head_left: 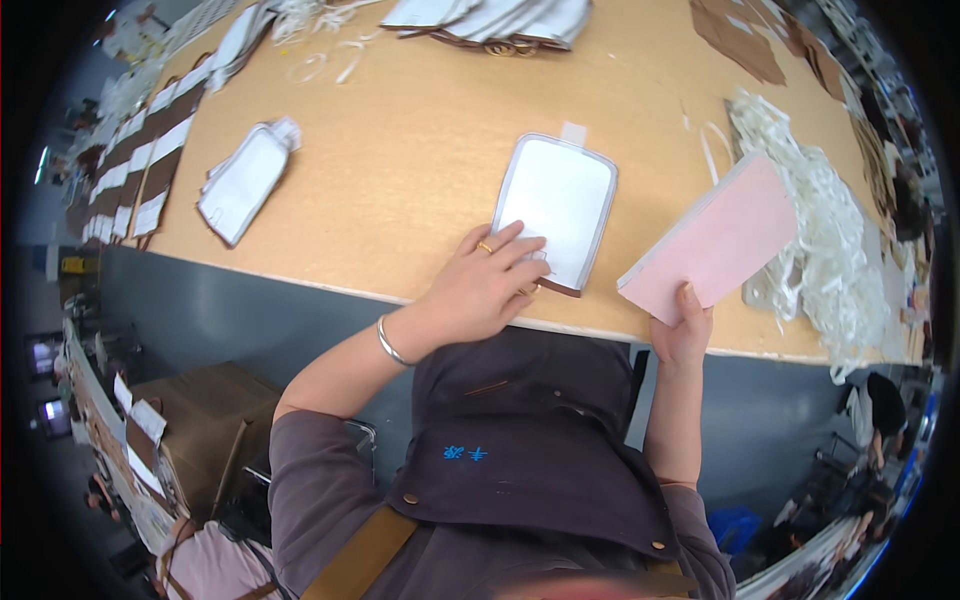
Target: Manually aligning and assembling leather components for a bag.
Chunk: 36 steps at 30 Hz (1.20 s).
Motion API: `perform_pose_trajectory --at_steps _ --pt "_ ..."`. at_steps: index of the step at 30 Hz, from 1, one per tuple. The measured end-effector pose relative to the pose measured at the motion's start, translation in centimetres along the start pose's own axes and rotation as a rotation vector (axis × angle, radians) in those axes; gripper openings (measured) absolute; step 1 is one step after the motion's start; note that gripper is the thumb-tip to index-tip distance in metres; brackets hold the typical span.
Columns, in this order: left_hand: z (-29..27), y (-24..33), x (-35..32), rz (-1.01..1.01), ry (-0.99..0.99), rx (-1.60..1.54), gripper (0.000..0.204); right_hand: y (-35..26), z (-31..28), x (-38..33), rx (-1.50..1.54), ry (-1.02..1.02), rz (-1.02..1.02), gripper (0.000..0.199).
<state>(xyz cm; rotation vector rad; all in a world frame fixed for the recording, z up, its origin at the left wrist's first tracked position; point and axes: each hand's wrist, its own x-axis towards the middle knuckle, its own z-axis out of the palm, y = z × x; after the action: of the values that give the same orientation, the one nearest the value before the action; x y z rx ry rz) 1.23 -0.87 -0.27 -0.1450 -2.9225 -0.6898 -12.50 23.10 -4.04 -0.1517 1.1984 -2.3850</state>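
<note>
Pale desk (380,200): at two o'clock, the pink pad (715,235) my right hand (684,330) grips partly hides white strips (830,240); my spread left hand (488,282) touches a white panel (560,190).

White rounded-rectangular fabric panel (562,190) on tan flat wooden table (370,200) nr front edge, under L hand (490,283). R of it: pink rectangular pad (710,240) in R hand (685,328), then white stringy heap (825,235). Well L: small white oblong fabric stack (247,185). Behind, twd far side: white brown-edged fabric pile (500,18).
</note>
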Motion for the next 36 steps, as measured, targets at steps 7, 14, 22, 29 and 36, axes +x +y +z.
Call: perform_pose_trajectory --at_steps 7,14,22,29,36 --pt "1.4 3.6 -1.3 0.015 0.015 -0.045 0.038 -2.4 -1.9 -3.7 -0.026 0.057 0.043 0.053" --pt "1.4 3.8 -0.4 -0.231 0.331 -1.210 0.058 0.0 5.6 -3.9 -0.058 -0.060 0.234 0.045" --pt "2.6 4.9 0.5 -0.196 0.488 -1.050 0.052 1.1 7.4 -3.8 -0.161 -0.088 0.397 0.039" --pt "3.0 4.6 -1.3 -0.344 0.552 -1.185 0.051 0.1 7.4 -2.9 -0.217 -0.095 0.087 0.044" --pt "2.2 4.2 -2.7 -0.476 0.389 -1.088 0.052 1.3 5.7 -3.8 -0.626 -0.037 0.101 0.034"
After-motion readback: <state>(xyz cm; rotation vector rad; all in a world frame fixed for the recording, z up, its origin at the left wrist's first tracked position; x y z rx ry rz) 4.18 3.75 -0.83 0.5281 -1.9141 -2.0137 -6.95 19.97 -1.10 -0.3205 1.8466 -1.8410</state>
